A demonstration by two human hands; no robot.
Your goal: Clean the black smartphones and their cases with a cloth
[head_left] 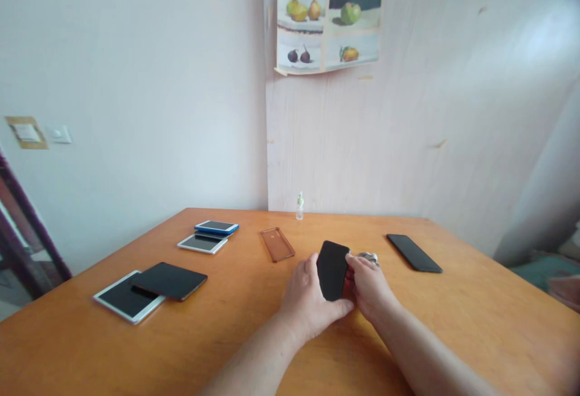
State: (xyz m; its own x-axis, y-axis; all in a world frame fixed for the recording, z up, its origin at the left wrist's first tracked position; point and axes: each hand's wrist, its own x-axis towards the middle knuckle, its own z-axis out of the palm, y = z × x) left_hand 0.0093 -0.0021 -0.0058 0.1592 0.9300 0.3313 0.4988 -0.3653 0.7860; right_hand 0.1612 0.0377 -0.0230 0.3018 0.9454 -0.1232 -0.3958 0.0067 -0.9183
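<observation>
Around a shallow, see-through brown phone case (277,246), my landmark here, spreads a broad orange-brown wooden table (235,329). On the pale wall (353,142) above and beyond the case hangs a wide paper sheet of four fruit paintings (325,30), taped at its edges, presumably to hold it up. In front and left of the case, a black-faced tablet (176,280) overlaps a white-framed tablet (124,299), perhaps to save room. In front and right of the case, the left hand (306,305) grips one side of a plain black, round-cornered flat slab (333,269), fingers against its edge, thumb stretched below; the right hand (370,281) pinches the opposite edge between thumb and fingers. This two-sided hold seems to steady the slab at its upward tilt; whether its lower edge meets the wood, I cannot tell. Well right of the case lies a long black slab (414,253), apart from everything. Left of the case, a blue-edged phone (216,227) rests partly over a white-framed phone (202,242).

The table looks smooth, the sheet slightly bowed, the tablets thin and glassy, the held slab duller, the case raised at its rim. Beyond the case stands a small clear bottle with a pale pump top (299,208). Right of the case, a silvery, crumpled-looking object (372,258) is mostly hidden behind the right hand.
</observation>
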